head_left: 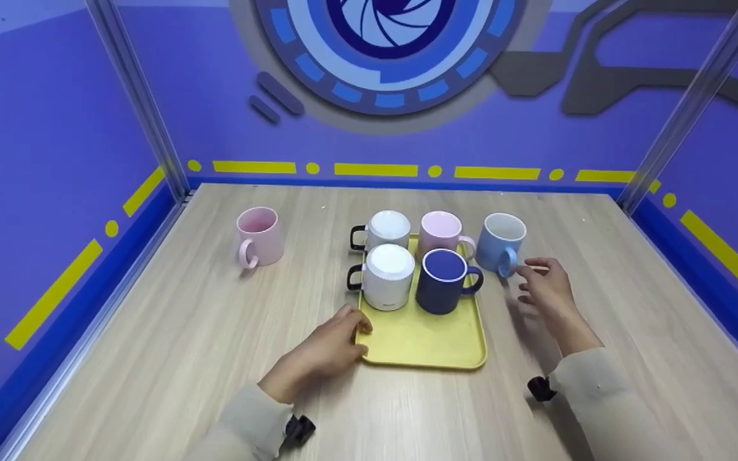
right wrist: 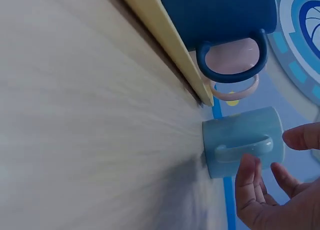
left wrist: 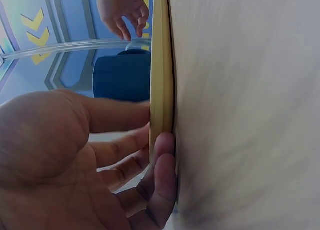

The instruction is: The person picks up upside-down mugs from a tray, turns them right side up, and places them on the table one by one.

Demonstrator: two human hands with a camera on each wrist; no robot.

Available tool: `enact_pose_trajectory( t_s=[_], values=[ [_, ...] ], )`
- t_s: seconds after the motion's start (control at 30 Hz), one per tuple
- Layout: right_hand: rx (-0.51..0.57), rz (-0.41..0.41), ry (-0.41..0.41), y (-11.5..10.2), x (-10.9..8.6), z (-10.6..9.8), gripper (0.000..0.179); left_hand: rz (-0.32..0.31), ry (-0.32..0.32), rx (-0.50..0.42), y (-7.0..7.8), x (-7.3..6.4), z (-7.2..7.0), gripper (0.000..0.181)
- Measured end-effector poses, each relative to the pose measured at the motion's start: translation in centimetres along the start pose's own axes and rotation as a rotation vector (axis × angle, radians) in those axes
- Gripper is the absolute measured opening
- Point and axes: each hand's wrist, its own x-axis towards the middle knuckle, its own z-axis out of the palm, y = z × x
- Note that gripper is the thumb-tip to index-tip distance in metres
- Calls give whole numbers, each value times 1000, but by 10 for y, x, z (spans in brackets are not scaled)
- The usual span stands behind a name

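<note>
By the left hand [head_left: 329,346], the rim of the yellow tray [head_left: 423,342] is pinched; the right hand [head_left: 551,291] is spread beside the light-blue mug [head_left: 496,246], right of the tray. If the handle [head_left: 508,264] is knocked, the mug may be toppled.

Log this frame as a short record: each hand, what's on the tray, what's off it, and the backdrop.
Left hand: grips the left edge of the yellow tray
Right hand: at the handle of the light-blue mug; contact unclear
On tray: front white mug, rear white mug, rear pink mug, navy mug
Off tray, on wood-grain table: light-blue mug to the right, far-left pink mug
Backdrop: purple-blue wall panels
</note>
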Motion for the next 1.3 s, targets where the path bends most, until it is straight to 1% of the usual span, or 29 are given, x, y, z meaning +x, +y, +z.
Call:
enact_pose_trajectory(
  t_s=[0.13,0.3,0.4,0.53,0.6,0.8,0.93,1.1,1.2,1.3],
  values=[
    [-5,-42,-22,1,-12,-7,55,8,8,-16,0,-1,-1,31],
    [-24,-95,-33,-1,-30,-12,51,12,15,-33,1,0,-3,29],
    [-18,-111,-25,-4,-41,-11,46,17,32,-38,3,2,-3,28],
    [-24,-132,-32,-7,-55,-7,39,22,76,-45,4,3,-3,27],
    [-21,-147,-41,-8,-62,-3,38,17,102,-53,5,3,-4,27],
    [30,-202,-85,-9,-80,11,34,-7,186,-79,7,4,-10,28],
    [21,-226,-117,-12,-90,22,31,-32,231,-113,7,6,-14,30],
    [47,-243,-147,-17,-99,37,29,-56,300,-165,6,9,-19,31],
    [83,-249,-175,-17,-103,46,28,-54,338,-181,7,12,-22,30],
    [111,-266,-221,-17,-106,57,30,-62,356,-183,7,15,-25,30]
  ],
)
